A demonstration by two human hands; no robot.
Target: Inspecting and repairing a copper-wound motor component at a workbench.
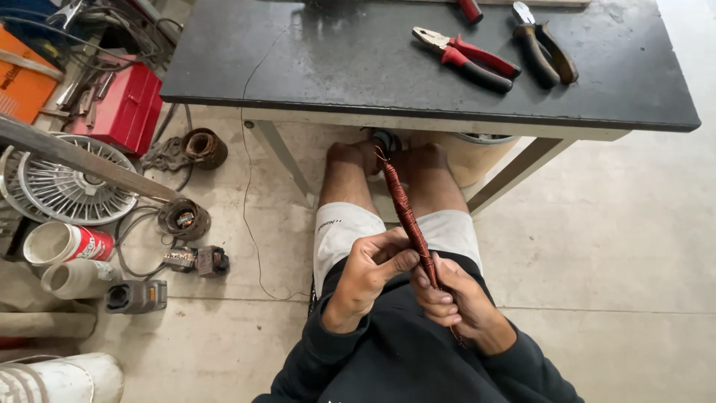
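Two hands, both closed on one long thin bundle of copper wire [406, 216]. Left hand [371, 270] pinches it around the lower middle, thumb and fingers curled on it. Right hand [455, 298] wraps the lower end, fingers shut round it. Hands just beside each other, touching the bundle. The bundle is reddish-brown, tightly wound, ropey in texture and tilted; its top end points toward the knees and it is held above the lap, not resting on anything.

One person, seated, black long sleeves, light shorts, bare knees under the worktop [358, 60]. One worktop: dark flat slab, matte, scuffed, on pale angled metal legs.

On it, two full pairs of pliers: one with red-and-black grips [466, 58], metal jaws shut; one with black-and-brown grips [543, 52]. A third red handle [470, 9] is cut off at the top edge, kind unclear.

Concrete floor [597, 261], grey, smooth. One thin dark wire [250, 194] trails down from the worktop across it. At left: one red metal toolbox [127, 108], boxy; one round fan grille [71, 186], silver wire spokes; two small round wound coils [203, 147] [183, 218], rusty brown; one red-and-white can [67, 243], open top; one pale cup [74, 277] lying beside it; one small dark grey block-shaped part [136, 296].
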